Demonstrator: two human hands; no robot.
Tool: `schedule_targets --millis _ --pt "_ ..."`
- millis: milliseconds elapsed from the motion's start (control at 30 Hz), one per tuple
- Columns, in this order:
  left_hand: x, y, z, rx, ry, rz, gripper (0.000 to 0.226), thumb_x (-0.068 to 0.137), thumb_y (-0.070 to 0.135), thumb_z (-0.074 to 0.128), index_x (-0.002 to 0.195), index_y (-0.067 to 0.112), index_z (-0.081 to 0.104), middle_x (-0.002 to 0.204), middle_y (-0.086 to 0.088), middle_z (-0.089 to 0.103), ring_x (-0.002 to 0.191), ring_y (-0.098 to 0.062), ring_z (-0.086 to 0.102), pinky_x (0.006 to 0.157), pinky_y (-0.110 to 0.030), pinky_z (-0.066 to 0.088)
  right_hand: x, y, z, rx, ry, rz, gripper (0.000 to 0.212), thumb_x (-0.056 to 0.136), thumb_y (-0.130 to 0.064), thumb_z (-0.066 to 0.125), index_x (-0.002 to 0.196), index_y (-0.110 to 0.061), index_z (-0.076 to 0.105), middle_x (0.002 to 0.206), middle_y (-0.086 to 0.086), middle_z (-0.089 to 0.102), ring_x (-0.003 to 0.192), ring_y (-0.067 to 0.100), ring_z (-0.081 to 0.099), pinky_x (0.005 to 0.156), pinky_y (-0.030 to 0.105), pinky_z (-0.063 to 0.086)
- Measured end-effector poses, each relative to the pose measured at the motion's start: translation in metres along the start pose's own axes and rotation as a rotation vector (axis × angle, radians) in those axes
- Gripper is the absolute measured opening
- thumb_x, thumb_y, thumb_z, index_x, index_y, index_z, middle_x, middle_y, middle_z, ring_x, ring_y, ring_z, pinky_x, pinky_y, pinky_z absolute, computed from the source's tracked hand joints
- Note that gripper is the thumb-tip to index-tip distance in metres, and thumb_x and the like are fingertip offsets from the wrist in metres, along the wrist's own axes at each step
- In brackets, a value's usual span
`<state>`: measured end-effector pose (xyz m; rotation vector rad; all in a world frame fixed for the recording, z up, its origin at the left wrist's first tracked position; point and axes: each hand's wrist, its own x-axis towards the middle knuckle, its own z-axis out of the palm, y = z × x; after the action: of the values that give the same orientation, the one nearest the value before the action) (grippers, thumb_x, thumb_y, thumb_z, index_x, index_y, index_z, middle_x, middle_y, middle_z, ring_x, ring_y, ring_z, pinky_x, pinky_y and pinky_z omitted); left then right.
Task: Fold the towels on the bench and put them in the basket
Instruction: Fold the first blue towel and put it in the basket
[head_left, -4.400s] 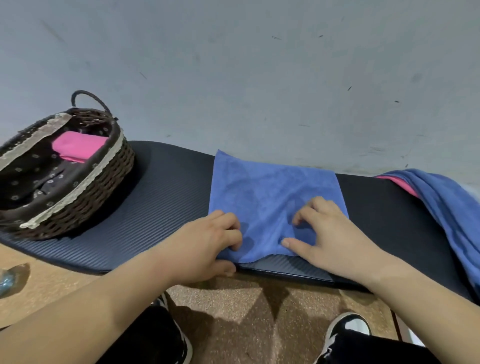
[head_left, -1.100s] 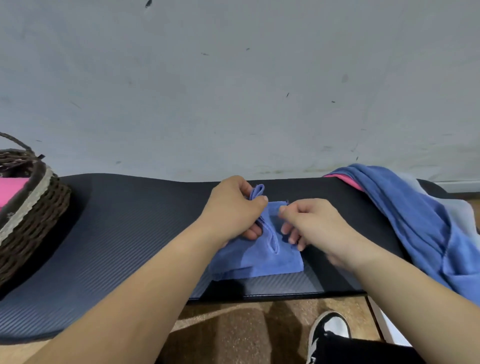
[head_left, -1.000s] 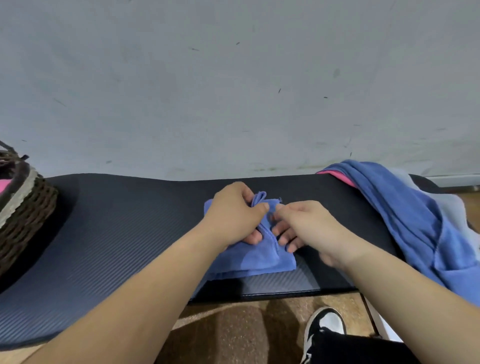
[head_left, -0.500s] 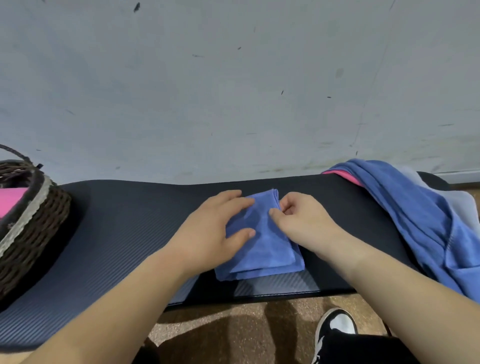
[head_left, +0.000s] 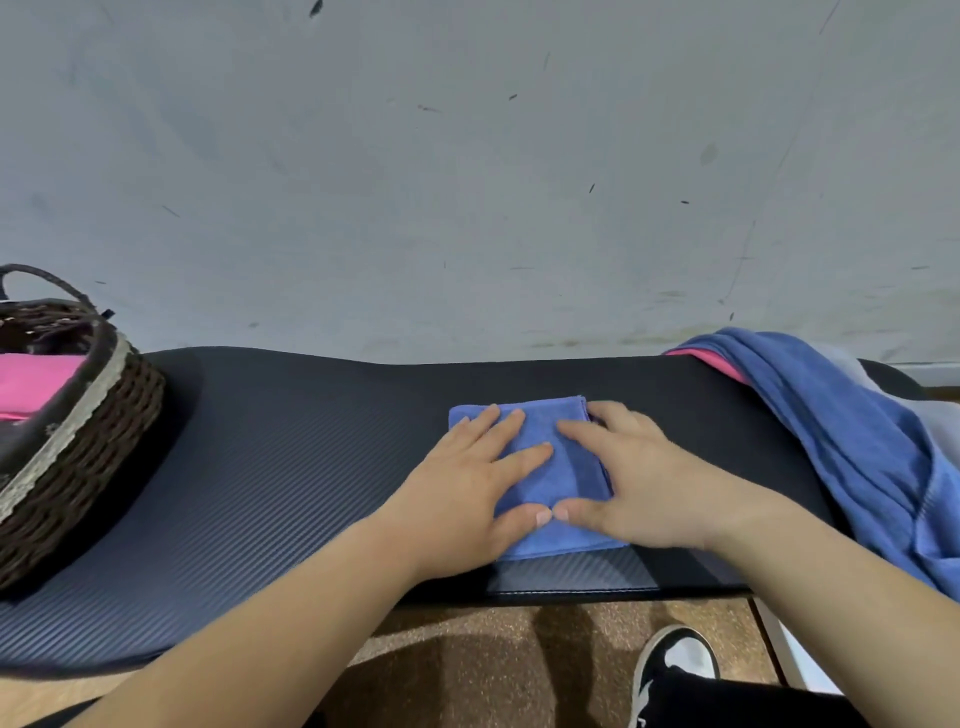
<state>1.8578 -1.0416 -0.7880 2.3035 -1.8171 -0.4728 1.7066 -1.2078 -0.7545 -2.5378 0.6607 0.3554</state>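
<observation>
A small blue towel, folded into a compact rectangle, lies flat on the black padded bench near its front edge. My left hand presses on its left half with straight fingers. My right hand presses flat on its right half, and the two thumbs nearly touch over the towel. A dark wicker basket with a lace rim stands at the bench's left end, with a folded pink towel inside.
A heap of unfolded towels, blue over pink and grey, lies on the bench's right end. A grey wall rises right behind the bench. Below the front edge are brown floor and my black-and-white shoe.
The wide blue towel has been folded down to a small rectangle. Both hands have let go of its pinched edges and now lie flat on it.
</observation>
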Motion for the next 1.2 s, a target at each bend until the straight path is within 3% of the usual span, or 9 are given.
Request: schedule_targets --millis 67,167,267,400,500,567,900,1033,1200 --pt "-0.001 -0.005 -0.009 -0.136 0.149 -0.068 0.07 0.094 0.063 0.046 0.155 0.029 0.04 0.167 0.0 0.025 0.154 -0.02 0.023 0.125 -0.038 0.025 -0.002 0.004 0.004 -0.045 -0.077 0.022 0.096 0.086 -0.066 0.063 0.162 -0.036 0.012 0.169 -0.004 -0.002 0.156 0.018 -0.004 0.126 0.043 0.017" --pt "-0.004 -0.009 -0.024 -0.029 0.273 -0.306 0.064 0.093 0.057 0.055 0.149 0.027 0.043 0.141 0.006 0.051 0.126 -0.019 0.052 0.1 -0.04 0.05 -0.002 0.01 0.003 -0.032 -0.046 0.023 0.099 0.083 -0.07 0.064 0.161 -0.043 0.01 0.17 -0.005 -0.015 0.156 0.018 -0.017 0.127 0.046 0.01" --pt "-0.005 -0.003 -0.021 -0.033 0.142 -0.486 0.066 0.09 0.063 0.052 0.143 0.026 0.04 0.121 0.003 0.063 0.107 -0.025 0.064 0.086 -0.042 0.056 -0.001 0.014 -0.002 -0.02 -0.013 -0.062 0.099 0.08 -0.071 0.067 0.159 -0.049 0.012 0.168 -0.01 -0.023 0.152 0.012 -0.028 0.128 0.044 0.003" --pt "0.002 0.004 -0.016 -0.407 0.154 -0.597 0.081 0.087 0.049 0.068 0.152 0.021 0.03 0.118 0.001 0.066 0.106 -0.022 0.065 0.078 -0.034 0.051 0.001 0.016 0.002 -0.082 -0.04 -0.129 0.103 0.08 -0.075 0.063 0.161 -0.045 0.006 0.167 -0.015 -0.024 0.15 0.008 -0.031 0.127 0.044 -0.003" --pt "0.003 0.005 -0.021 -0.543 0.183 -0.638 0.04 0.081 0.034 0.075 0.112 0.016 0.059 0.092 0.005 0.067 0.083 -0.014 0.065 0.066 -0.031 0.051 0.004 0.013 0.009 -0.086 -0.105 -0.081 0.107 0.08 -0.078 0.059 0.16 -0.045 -0.003 0.166 -0.017 -0.024 0.151 0.008 -0.03 0.127 0.045 -0.006" --pt "0.002 0.003 -0.024 -0.593 0.208 -0.647 0.021 0.079 0.027 0.071 0.088 0.01 0.062 0.077 0.001 0.066 0.07 -0.016 0.061 0.062 -0.033 0.05 0.005 0.008 0.013 -0.066 -0.104 -0.076 0.106 0.081 -0.077 0.059 0.16 -0.045 -0.004 0.167 -0.017 -0.024 0.151 0.008 -0.03 0.127 0.044 -0.006" --pt "-0.015 -0.017 -0.059 -0.274 0.258 -0.625 0.015 0.082 0.035 0.061 0.092 0.03 0.052 0.086 0.009 0.066 0.077 -0.016 0.064 0.069 -0.042 0.058 0.009 -0.019 0.023 0.023 -0.022 -0.147 0.106 0.082 -0.075 0.061 0.163 -0.035 0.006 0.171 -0.012 -0.007 0.155 0.009 -0.018 0.127 0.041 0.003" --pt "-0.014 -0.001 -0.061 -0.09 0.278 -0.531 0.031 0.086 0.042 0.06 0.113 0.032 0.051 0.103 0.01 0.052 0.086 -0.017 0.062 0.071 -0.039 0.055 0.014 -0.021 0.031 0.015 -0.017 -0.137 0.111 0.081 -0.076 0.061 0.164 -0.03 0.003 0.171 -0.01 -0.008 0.155 0.011 -0.018 0.128 0.044 0.003" --pt "-0.008 0.026 -0.056 -0.207 0.238 -0.324 0.027 0.09 0.041 0.062 0.112 0.026 0.058 0.097 0.011 0.055 0.083 -0.008 0.058 0.079 -0.038 0.055 0.017 -0.019 0.032 0.056 0.009 -0.139 0.113 0.076 -0.076 0.064 0.163 -0.034 0.006 0.17 -0.013 -0.001 0.157 0.013 -0.012 0.127 0.046 0.007"
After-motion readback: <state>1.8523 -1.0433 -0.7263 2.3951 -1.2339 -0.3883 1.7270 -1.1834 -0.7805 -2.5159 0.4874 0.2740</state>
